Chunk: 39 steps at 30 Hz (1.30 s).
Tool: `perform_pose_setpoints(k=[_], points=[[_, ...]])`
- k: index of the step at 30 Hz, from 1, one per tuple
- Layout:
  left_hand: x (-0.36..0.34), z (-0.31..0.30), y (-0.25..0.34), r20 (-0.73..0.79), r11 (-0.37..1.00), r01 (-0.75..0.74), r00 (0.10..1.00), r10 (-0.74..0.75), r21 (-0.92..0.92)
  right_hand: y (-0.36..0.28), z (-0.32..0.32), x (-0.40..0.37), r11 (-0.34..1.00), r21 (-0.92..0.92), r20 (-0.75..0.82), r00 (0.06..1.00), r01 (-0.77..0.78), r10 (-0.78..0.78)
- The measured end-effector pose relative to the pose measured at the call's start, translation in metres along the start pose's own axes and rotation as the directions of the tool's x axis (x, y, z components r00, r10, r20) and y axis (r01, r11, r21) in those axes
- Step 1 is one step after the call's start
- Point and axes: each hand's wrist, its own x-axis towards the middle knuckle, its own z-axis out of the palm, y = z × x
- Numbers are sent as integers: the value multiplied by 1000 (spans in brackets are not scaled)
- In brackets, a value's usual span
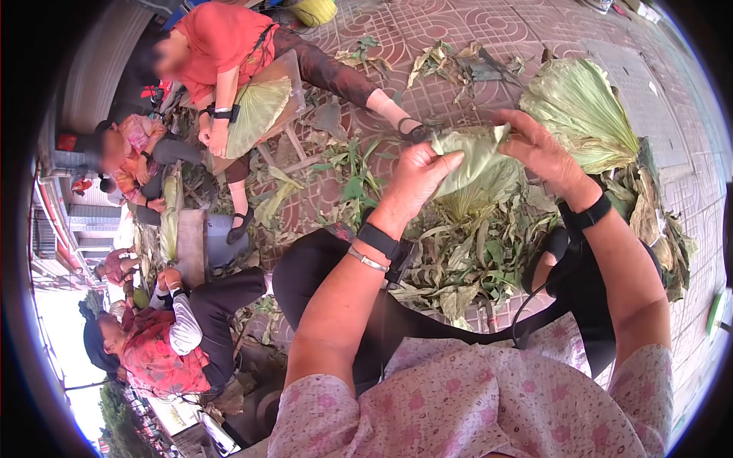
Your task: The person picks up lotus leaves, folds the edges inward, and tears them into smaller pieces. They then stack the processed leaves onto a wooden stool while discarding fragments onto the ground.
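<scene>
At two o'clock in the head view, the left hand (420, 175) pinches a thin, pale green, folded leaf (469, 156) between thumb and fingers; the right hand (546, 153) is at its right edge, its grip unclear. Farther out at two o'clock lies a large yellow-green, fan-shaped leaf stack (573, 103). At three o'clock, crumpled green-brown leaf scraps (489, 259) cover reddish patterned paving (504, 27). Any lettering on the black fabric wristband (378, 242) is too small to read. At eleven o'clock, a person in a red top (225, 34) has a pale green fan-shaped leaf (259, 103).
</scene>
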Motion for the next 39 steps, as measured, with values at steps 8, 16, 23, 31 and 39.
perform_pose_setpoints(k=[8, 16, 23, 31, 39], points=[[-3, 9, 7, 148, 976, 52, 985, -84, 209, -31, -4, 5, 991, 40, 42, 991, 126, -127], [-2, 19, 2, 191, 983, -4, 981, -32, 185, -8, 8, 4, 968, 135, 354, 922, -214, 155], [2, 12, -13, 33, 957, 30, 999, -41, 287, -13, 12, 0, 951, 221, 250, 955, -214, 157], [-4, 20, -7, 103, 920, -1, 994, -43, 393, -13, 19, 4, 941, 241, 171, 965, -238, 200], [-6, 28, -3, 100, 911, -33, 995, -9, 410, -15, 21, 2, 921, 252, 198, 947, -297, 251]])
